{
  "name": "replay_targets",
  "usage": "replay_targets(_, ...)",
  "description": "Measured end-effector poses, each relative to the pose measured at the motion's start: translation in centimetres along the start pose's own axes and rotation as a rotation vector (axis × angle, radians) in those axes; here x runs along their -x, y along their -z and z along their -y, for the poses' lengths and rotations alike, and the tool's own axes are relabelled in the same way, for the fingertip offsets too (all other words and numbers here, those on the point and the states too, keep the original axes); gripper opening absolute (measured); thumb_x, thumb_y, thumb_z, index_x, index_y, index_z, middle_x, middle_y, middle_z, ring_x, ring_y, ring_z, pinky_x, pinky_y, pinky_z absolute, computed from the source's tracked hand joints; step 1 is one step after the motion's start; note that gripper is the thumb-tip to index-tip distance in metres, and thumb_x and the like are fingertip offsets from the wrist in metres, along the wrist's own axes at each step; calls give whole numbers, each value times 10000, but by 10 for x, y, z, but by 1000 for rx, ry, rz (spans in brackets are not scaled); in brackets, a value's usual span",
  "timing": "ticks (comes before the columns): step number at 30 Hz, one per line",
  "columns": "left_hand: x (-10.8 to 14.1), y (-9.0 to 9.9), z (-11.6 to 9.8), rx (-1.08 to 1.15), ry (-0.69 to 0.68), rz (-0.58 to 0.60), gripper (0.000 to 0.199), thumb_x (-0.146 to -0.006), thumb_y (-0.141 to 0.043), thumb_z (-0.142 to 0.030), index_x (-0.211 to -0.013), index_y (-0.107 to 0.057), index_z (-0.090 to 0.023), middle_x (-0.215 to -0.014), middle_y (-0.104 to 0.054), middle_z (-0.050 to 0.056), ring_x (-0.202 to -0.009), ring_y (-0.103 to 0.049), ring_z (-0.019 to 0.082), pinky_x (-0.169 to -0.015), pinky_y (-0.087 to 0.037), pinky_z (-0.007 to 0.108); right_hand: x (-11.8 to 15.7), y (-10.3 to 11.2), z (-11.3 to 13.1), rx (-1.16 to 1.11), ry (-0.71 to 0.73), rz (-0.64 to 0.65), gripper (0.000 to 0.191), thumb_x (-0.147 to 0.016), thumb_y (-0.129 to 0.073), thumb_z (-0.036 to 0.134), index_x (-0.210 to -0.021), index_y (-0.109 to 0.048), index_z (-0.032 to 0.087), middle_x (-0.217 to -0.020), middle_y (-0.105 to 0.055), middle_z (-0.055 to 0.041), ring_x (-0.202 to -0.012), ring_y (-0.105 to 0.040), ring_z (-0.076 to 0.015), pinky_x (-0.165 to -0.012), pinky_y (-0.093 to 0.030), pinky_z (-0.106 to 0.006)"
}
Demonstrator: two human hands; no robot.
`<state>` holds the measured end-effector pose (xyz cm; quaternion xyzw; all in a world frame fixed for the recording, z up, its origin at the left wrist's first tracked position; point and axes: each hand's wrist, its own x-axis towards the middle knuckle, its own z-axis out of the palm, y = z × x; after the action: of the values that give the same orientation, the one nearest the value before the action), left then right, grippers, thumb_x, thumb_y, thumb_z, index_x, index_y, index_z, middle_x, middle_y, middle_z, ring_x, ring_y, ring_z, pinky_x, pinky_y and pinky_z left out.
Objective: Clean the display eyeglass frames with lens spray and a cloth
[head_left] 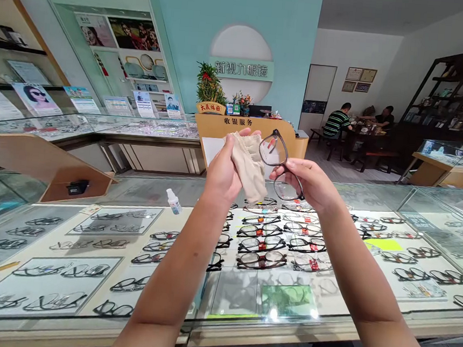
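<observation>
Right hand [310,183] pinching eyeglasses [283,162], dark rounded frame [302,191], clear lenses [273,149]

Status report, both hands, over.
Left hand holds beige fabric cloth. Right hand grips dark-framed clear-lensed eyeglasses near bridge. Nothing visibly between them.

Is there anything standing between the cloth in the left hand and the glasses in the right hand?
Nothing visible does. The left hand holds the cloth close beside the glasses, which the right hand grips near the bridge.

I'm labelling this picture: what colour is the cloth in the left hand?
Pale beige; the cloth shows best in the head view.
</observation>
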<state>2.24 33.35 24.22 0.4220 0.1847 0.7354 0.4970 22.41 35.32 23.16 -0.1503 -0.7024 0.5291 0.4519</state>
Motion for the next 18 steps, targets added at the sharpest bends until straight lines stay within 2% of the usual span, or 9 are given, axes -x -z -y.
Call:
replay_targets(3,6,-8,-5,51,36,29,430,-1152,-404,-496,-1351,-702,-259,-1546,-677,84,-1350,-700,233,-1174,-560,420,2,-10,-1,393,169,-88,339,-1025,-674,518,-935,-786,210,-953,-770,-53,-936,-673,-211,-911,-506,-366)
replay_targets(6,13,-17,-6,51,29,23,495,-1156,-362,-517,-1496,-620,-267,-1584,-645,95,-1407,-661,239,-1220,-521,419,3,-28,-5,897,319,-127,270,-1064,-611,392,-953,-746,186,-981,-764,-86,-933,-636,-244,-886,-449,-395)
replay_targets(8,15,-20,-6,48,-7,10,521,-1156,-349,-526,-1547,-577,-270,-1612,-618,99,-1455,-622,238,-1245,-494,410,4,-43,-7,1192,321,-109,250,-1078,-564,315,-983,-739,164,-1034,-765,-130,-978,-626,-280,-881,-419,-415)
replay_targets(10,15,-21,-5,40,-50,-4,525,-1151,-351,-530,-1565,-557,-282,-1641,-589,96,-1482,-594,243,-1262,-476,418,5,-55,-8,1381,290,-96,268,-1092,-524,283,-1000,-736,146,-1057,-755,-158,-1004,-618,-301,-869,-398,-423)
replay_targets(12,14,-19,-6,17,-81,-12,525,-1137,-381,-555,-1560,-558,-299,-1658,-569,93,-1496,-578,256,-1268,-467,435,9,-60,-5,1457,265,-66,274,-1097,-522,282,-978,-727,144,-1026,-745,-153,-983,-612,-296,-850,-385,-418)
replay_targets(14,11,-16,-7,-24,-121,-23,535,-1107,-435,-616,-1522,-583,-311,-1647,-577,90,-1511,-561,270,-1258,-470,435,13,-56,3,1419,246,17,250,-1088,-555,284,-946,-718,156,-990,-746,-129,-941,-611,-274,-826,-378,-402)
replay_targets(16,8,-11,-7,-84,-205,-53,546,-1068,-493,-684,-1441,-633,-311,-1578,-633,83,-1495,-570,269,-1225,-492,407,19,-45,15,1266,229,103,240,-1083,-581,306,-938,-717,172,-961,-750,-96,-905,-620,-246,-809,-385,-378)
replay_targets(18,6,-6,-7,-161,-308,-97,521,-1034,-543,-721,-1306,-691,-301,-1412,-721,77,-1364,-655,250,-1132,-548,365,24,-31,27,1040,211,108,274,-1091,-583,373,-954,-730,188,-933,-750,-62,-864,-626,-214,-787,-400,-352)
